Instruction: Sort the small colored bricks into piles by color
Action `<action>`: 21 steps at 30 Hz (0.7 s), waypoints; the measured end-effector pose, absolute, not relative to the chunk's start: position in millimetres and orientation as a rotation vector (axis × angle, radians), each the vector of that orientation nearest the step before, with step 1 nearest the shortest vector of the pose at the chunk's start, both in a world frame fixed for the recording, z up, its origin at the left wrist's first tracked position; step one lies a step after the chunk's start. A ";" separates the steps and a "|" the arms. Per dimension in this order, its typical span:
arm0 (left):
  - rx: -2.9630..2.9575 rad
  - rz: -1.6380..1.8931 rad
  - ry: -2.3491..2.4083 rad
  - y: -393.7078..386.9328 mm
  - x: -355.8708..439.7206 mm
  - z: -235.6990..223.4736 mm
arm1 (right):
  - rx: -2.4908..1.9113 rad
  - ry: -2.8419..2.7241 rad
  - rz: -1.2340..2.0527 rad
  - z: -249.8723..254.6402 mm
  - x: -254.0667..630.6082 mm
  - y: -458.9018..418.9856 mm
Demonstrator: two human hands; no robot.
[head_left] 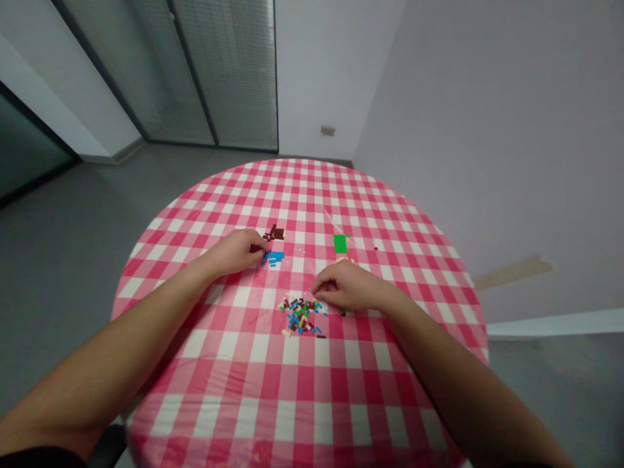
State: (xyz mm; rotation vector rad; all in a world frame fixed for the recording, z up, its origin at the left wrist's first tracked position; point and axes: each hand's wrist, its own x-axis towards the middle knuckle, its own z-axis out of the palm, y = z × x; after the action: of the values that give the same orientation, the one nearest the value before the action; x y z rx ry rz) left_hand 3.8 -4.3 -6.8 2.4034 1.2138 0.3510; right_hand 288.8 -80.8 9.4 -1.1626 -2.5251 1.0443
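Note:
My left hand is beside a small group of blue toy bricks, its thumb and fingers pinched together at the group's left edge. What the pinch holds, if anything, is too small to make out. Just beyond lies a cluster of dark brown bricks. Over the upper right edge of a mixed pile of small bricks, my right hand has its fingers curled and fingertips together. Whatever may be between them is hidden. A green plate-like piece lies beyond the right hand, with cream pieces partly covered by that hand.
A round table with a red-and-white checked cloth carries everything. One small red piece lies apart on the right. Behind the table are a glass partition and a white wall, with another wall close on the right.

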 end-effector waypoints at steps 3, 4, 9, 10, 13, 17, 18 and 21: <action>2.397 0.342 1.194 -4.5 3.7 -6.3 | -1.136 -2.585 1.040 12.2 290.8 -81.4; 2.397 0.345 1.193 -4.5 3.6 -6.3 | -1.132 -2.596 1.048 11.9 290.0 -81.6; 2.418 0.357 1.202 -4.5 3.4 -6.6 | -1.125 -2.630 1.060 6.0 283.0 -82.4; 2.419 0.363 1.210 -4.7 3.6 -6.7 | -1.123 -2.634 1.049 5.0 282.2 -82.6; 2.410 0.408 1.227 -5.3 4.5 -7.4 | -1.115 -2.656 1.011 3.8 280.8 -83.5; 2.416 0.457 1.200 -5.8 5.6 -9.0 | -1.135 -2.692 0.915 5.2 278.8 -85.8; 2.416 0.469 1.193 -6.0 5.9 -9.3 | -1.143 -2.701 0.880 5.5 278.3 -86.6; 2.414 0.496 1.188 -6.8 6.8 -9.3 | -1.155 -2.726 0.804 4.9 277.9 -88.4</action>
State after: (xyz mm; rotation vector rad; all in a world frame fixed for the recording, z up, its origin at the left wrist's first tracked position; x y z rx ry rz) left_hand 6.8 -6.8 -9.3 2.4138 1.1877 0.4963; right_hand 277.9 -88.4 4.9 -1.1551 -2.7259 0.8042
